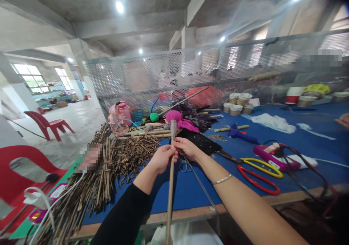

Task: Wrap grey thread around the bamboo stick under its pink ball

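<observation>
Upright in front of me stands a long, thin wooden stick (pixel 170 194), with a pale grey wrapped tip (pixel 173 130) that widens toward the top. My left hand (pixel 163 159) is closed around the stick just below that tip. The fingers of my right hand (pixel 186 148) pinch at the lower end of the grey wrapping, touching the left fingertips. A thin grey cord (pixel 200 184) hangs in loops below the right hand and runs past the table edge. Whether the cord joins the wrapping is hidden by my fingers. Behind the tip lies a magenta ball of yarn (pixel 174 116).
Bundled dry sticks (pixel 105 170) and brown plant pieces (pixel 133 152) lie left on the blue table (pixel 155 207). Large scissors (pixel 256 170), a blue glue gun (pixel 242 133) and a purple power strip (pixel 272 159) lie right. A perforated metal screen (pixel 152 74) stands behind.
</observation>
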A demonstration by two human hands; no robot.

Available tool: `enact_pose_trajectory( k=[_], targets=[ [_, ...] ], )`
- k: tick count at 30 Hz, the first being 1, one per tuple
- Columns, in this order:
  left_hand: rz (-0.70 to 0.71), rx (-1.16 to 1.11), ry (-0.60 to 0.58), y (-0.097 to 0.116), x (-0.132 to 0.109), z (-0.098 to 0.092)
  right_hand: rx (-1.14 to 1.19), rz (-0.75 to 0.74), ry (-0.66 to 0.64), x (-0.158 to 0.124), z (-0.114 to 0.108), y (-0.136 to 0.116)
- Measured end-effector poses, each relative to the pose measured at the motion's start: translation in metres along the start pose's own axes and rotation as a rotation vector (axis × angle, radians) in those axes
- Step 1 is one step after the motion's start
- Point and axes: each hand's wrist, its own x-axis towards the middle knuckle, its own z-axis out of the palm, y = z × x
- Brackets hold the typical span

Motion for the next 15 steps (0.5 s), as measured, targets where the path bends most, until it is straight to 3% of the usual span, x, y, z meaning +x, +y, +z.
enact_pose_trajectory(
  k=[5,9,11,13,15],
  targets=[
    [-0.007,0.021,0.087,0.024,-0.018,0.015,0.067,-0.048,-0.049,-0.008,0.007,-0.007],
    [0.034,0.223,0.105,0.041,-0.063,0.012,0.035,0.034,-0.142,-0.021,-0.003,-0.027],
    [0.069,0.325,0.111,0.031,-0.096,0.004,0.041,-0.103,-0.006,-0.034,-0.007,-0.044],
    [0.063,0.407,0.17,0.008,-0.133,-0.004,0.077,-0.33,0.144,-0.059,-0.003,-0.061],
    [0.067,0.509,0.259,-0.021,-0.166,-0.013,0.046,-0.473,0.094,-0.096,0.014,-0.073]
  ],
)
